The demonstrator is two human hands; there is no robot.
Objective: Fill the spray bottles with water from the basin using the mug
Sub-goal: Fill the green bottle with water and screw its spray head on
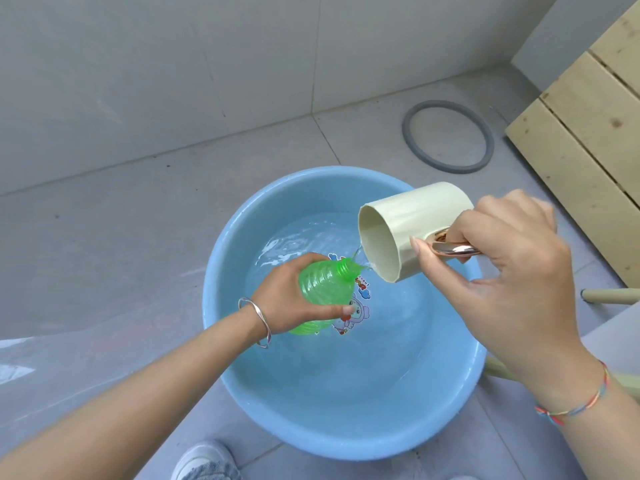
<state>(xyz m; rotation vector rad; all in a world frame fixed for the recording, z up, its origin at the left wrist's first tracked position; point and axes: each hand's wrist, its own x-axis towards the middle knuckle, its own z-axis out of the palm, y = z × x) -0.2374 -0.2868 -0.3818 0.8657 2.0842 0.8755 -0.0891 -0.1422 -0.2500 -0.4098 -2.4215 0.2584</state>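
A blue basin point(228, 368) with water stands on the tiled floor. My left hand point(287, 299) grips a green ribbed spray bottle point(325, 292) without its spray head, tilted over the water with its open neck pointing up and to the right. My right hand point(498, 271) holds a cream mug point(408, 220) by its shiny metal handle. The mug is tipped left, its lip just above the bottle's neck, and a thin stream of water runs from it onto the neck.
A grey rubber ring point(415, 147) lies on the floor behind the basin. Wooden planks point(588, 126) lean at the right. A pale green leg or bar point(609, 295) pokes in at the right edge. My white shoe point(204, 459) is below the basin.
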